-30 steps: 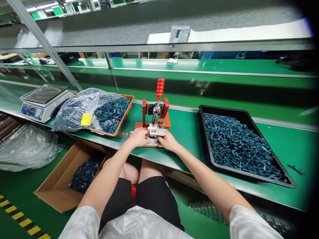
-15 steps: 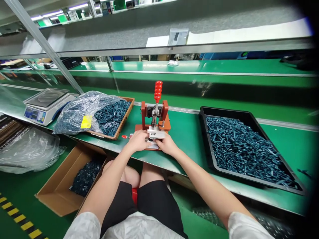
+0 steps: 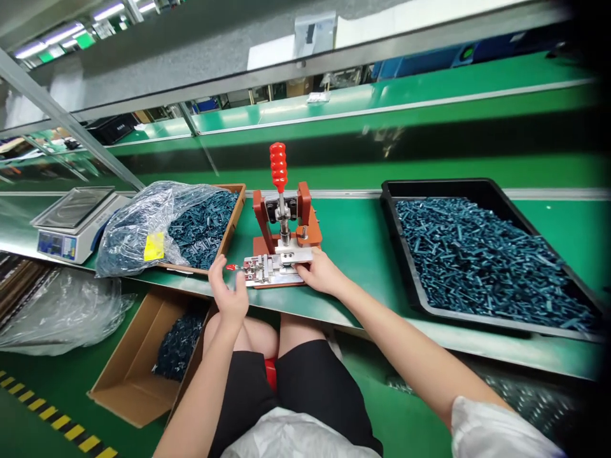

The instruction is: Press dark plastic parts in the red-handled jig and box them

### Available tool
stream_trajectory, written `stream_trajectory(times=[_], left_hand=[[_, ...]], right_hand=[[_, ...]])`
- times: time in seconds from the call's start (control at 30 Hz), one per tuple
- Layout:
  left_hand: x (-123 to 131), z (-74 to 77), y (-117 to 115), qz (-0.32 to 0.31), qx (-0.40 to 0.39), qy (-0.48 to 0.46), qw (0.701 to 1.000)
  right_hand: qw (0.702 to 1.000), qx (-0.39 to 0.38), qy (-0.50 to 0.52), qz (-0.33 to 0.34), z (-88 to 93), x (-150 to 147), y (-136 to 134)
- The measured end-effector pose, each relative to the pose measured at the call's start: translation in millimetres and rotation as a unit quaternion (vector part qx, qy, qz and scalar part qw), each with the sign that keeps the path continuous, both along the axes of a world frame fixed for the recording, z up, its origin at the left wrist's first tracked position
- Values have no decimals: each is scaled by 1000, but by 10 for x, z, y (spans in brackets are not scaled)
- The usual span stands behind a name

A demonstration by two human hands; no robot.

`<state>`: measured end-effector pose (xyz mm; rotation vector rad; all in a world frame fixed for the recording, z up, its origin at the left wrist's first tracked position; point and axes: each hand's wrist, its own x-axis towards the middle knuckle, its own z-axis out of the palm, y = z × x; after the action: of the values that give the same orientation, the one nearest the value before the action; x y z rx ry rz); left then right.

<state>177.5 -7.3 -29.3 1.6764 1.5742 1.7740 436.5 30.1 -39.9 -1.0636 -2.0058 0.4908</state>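
A small red hand press (image 3: 286, 219) with an upright red-knobbed lever (image 3: 278, 164) stands on the green bench. A metal fixture (image 3: 270, 270) lies across its base, with a small red-tipped clamp handle (image 3: 231, 267) at its left end. My left hand (image 3: 230, 294) hovers just in front of that left end, off the fixture, with thumb and fingers apart and nothing visible in it. My right hand (image 3: 321, 273) rests at the fixture's right end, its fingers curled against the metal.
Left of the press sits a wooden tray (image 3: 237, 208) of dark blue parts, partly under a plastic bag (image 3: 138, 226), with a scale (image 3: 71, 219) beyond. A black tray (image 3: 396, 254) of blue parts is on the right. A cardboard box (image 3: 128, 381) stands below the bench.
My left hand has pulled back off the fixture toward me and opened. My right hand stays at the fixture's right end. The view has shifted and tilted.
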Motion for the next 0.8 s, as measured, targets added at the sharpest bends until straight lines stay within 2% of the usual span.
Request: stream_trajectory(times=[0.03, 0.1, 0.17, 0.2, 0.3, 0.4, 0.5, 0.6, 0.63, 0.7, 0.73, 0.8], left_hand=[[-43, -13, 40, -9, -36, -95, 995], [-58, 9, 190, -67, -107, -261, 957], [29, 69, 366, -129, -135, -325, 927], [105, 101, 436, -152, -132, -293, 935], [378, 150, 508, -188, -109, -60, 974], [519, 113, 432, -181, -124, 116, 969], [461, 49, 384, -181, -128, 187, 957], [389, 91, 418, -200, -121, 136, 963], [398, 159, 430, -192, -112, 107, 969], [482, 399, 429, -167, -63, 55, 982], [553, 565, 409, -161, -22, 34, 986], [731, 939, 334, -191, 55, 4, 980]], right_hand=[[1000, -1, 2, 1, -6, 1, 2], [1000, -3, 8, 2, -20, 1, 7], [1000, -5, 15, -4, -31, -4, 8], [1000, -6, 18, -9, -33, -7, 7], [999, -18, 26, -8, -19, -9, 3], [998, -46, 41, 8, 17, 10, -1], [996, -75, 51, -4, 40, 43, 5], [989, -132, 57, -43, 30, 72, 41], [985, -157, 58, -47, 21, 79, 58], [978, -198, 64, -35, 2, 89, 92], [975, -209, 72, -24, -5, 92, 105], [971, -218, 98, -8, -8, 98, 121]])
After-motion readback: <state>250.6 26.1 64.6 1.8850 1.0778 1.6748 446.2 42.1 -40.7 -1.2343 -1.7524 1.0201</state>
